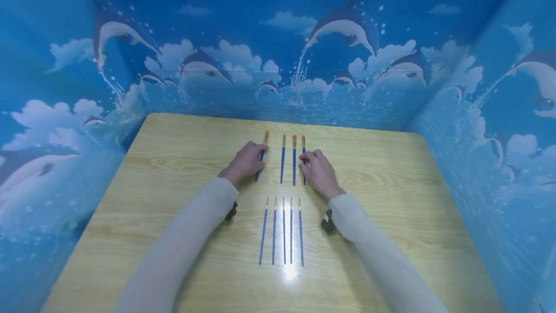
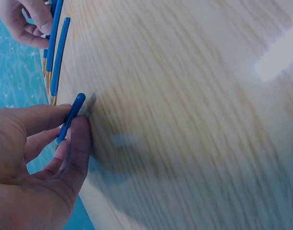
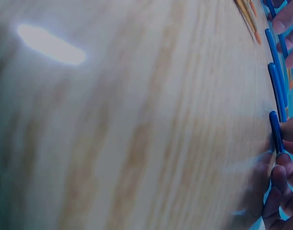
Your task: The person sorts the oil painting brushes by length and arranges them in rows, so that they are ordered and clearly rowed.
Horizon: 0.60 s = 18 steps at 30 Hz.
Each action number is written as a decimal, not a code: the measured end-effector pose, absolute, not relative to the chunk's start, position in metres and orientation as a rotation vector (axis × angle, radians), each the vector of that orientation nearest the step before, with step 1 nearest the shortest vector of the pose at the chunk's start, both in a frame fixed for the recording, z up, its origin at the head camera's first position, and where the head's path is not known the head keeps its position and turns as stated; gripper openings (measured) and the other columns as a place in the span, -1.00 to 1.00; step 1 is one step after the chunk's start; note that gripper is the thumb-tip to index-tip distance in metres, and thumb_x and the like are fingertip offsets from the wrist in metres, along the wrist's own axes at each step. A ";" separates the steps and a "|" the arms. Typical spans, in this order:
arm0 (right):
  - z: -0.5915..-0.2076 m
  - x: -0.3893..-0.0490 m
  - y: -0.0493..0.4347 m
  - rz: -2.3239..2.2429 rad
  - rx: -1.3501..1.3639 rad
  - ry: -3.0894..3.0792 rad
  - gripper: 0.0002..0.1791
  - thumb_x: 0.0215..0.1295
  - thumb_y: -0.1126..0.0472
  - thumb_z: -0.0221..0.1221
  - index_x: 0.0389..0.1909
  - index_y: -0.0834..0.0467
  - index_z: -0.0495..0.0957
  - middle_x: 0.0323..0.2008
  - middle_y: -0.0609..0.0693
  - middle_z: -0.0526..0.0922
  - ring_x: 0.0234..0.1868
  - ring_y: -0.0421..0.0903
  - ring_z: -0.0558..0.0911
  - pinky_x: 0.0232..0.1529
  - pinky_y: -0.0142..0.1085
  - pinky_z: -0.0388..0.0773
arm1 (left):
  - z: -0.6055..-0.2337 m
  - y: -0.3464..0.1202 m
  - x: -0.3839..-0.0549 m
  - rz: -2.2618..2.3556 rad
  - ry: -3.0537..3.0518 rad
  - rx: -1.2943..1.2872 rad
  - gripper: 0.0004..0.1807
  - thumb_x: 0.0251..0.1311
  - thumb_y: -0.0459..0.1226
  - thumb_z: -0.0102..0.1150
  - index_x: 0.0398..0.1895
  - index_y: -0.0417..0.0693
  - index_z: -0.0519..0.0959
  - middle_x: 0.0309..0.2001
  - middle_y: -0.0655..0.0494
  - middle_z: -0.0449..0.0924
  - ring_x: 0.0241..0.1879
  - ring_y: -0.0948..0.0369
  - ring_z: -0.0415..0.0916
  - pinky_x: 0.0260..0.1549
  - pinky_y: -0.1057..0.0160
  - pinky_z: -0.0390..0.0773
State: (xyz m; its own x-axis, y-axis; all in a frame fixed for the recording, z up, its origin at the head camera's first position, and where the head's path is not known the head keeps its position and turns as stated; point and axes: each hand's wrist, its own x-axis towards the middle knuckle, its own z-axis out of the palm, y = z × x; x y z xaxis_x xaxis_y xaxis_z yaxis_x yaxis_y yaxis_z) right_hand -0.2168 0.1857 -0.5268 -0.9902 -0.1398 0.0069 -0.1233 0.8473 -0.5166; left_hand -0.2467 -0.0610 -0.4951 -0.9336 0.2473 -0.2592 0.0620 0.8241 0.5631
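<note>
My left hand (image 1: 247, 161) pinches a blue-handled paintbrush (image 1: 266, 137) between thumb and fingers; its orange bristles point to the far edge. In the left wrist view, the handle end (image 2: 77, 104) sticks out from the fingertips, tilted above the tabletop. On the other side, my right hand (image 1: 320, 173) holds the rightmost paintbrush (image 1: 303, 144) of the far row, thumb and fingers at its handle (image 3: 276, 129). Between the hands lie two more brushes, a narrow paintbrush (image 1: 283, 161) and a broader flat paintbrush (image 1: 294, 158), side by side.
Closer to me, several thinner paintbrushes (image 1: 284, 231) lie in a row, tips pointing away. All rest on a wooden table (image 1: 173, 235). A blue dolphin-print backdrop (image 1: 269, 62) rises behind the table and on both sides. Light glares off the near tabletop.
</note>
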 end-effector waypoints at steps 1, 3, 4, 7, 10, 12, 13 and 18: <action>-0.527 -0.217 0.185 -0.834 -0.212 2.989 -0.62 0.61 0.07 0.24 0.31 0.12 0.64 0.12 0.12 0.59 0.04 0.08 0.64 0.06 -0.02 0.70 | -0.495 -0.059 -0.246 0.816 2.682 0.232 -0.26 0.40 -0.37 0.35 0.63 0.01 0.40 0.33 -0.15 0.49 0.24 -0.03 0.54 0.35 -0.02 0.63; -0.527 -0.216 0.185 -0.839 -0.210 2.986 -0.63 0.62 0.07 0.24 0.30 0.12 0.64 0.11 0.11 0.59 0.03 0.08 0.63 0.05 -0.02 0.69 | -0.495 -0.056 -0.246 0.810 2.680 0.240 -0.25 0.40 -0.37 0.35 0.64 0.02 0.39 0.35 -0.15 0.48 0.24 -0.04 0.54 0.35 -0.02 0.63; -0.527 -0.216 0.185 -0.838 -0.209 2.987 -0.63 0.62 0.07 0.24 0.30 0.12 0.64 0.11 0.11 0.59 0.03 0.08 0.63 0.05 -0.03 0.69 | -0.495 -0.054 -0.246 0.814 2.677 0.243 -0.25 0.41 -0.37 0.35 0.65 0.02 0.38 0.35 -0.15 0.48 0.24 -0.04 0.54 0.35 -0.02 0.63; -0.527 -0.217 0.185 -0.839 -0.208 2.988 -0.63 0.61 0.08 0.24 0.30 0.12 0.64 0.11 0.11 0.59 0.04 0.08 0.63 0.05 -0.02 0.69 | -0.495 -0.046 -0.245 0.832 2.664 0.240 -0.25 0.42 -0.36 0.34 0.66 0.04 0.36 0.37 -0.15 0.46 0.24 -0.05 0.55 0.34 -0.03 0.65; -0.529 -0.217 0.186 -0.843 -0.215 2.989 -0.63 0.61 0.08 0.25 0.30 0.12 0.64 0.12 0.12 0.59 0.05 0.08 0.64 0.08 -0.01 0.70 | -0.496 -0.038 -0.244 0.849 2.658 0.225 -0.26 0.44 -0.37 0.32 0.65 0.06 0.37 0.39 -0.13 0.44 0.27 -0.06 0.55 0.39 -0.05 0.63; -0.529 -0.217 0.186 -0.848 -0.217 2.989 -0.63 0.61 0.08 0.25 0.30 0.12 0.64 0.12 0.12 0.59 0.05 0.09 0.64 0.09 -0.01 0.70 | -0.497 -0.034 -0.244 0.863 2.657 0.210 -0.28 0.45 -0.37 0.30 0.64 0.06 0.38 0.40 -0.12 0.42 0.30 -0.06 0.54 0.43 -0.06 0.61; -0.529 -0.217 0.186 -0.849 -0.219 2.990 -0.63 0.61 0.08 0.25 0.30 0.12 0.64 0.12 0.12 0.59 0.05 0.09 0.64 0.09 -0.01 0.70 | -0.497 -0.032 -0.244 0.872 2.656 0.201 -0.29 0.45 -0.37 0.29 0.64 0.05 0.39 0.41 -0.11 0.42 0.32 -0.07 0.53 0.44 -0.06 0.60; -0.527 -0.217 0.186 -0.862 -0.222 2.988 -0.63 0.61 0.09 0.24 0.31 0.12 0.64 0.12 0.12 0.59 0.04 0.08 0.64 0.07 0.00 0.69 | -0.499 -0.025 -0.243 0.893 2.672 0.159 -0.36 0.47 -0.37 0.27 0.59 0.01 0.45 0.43 -0.09 0.40 0.35 -0.05 0.52 0.44 -0.03 0.60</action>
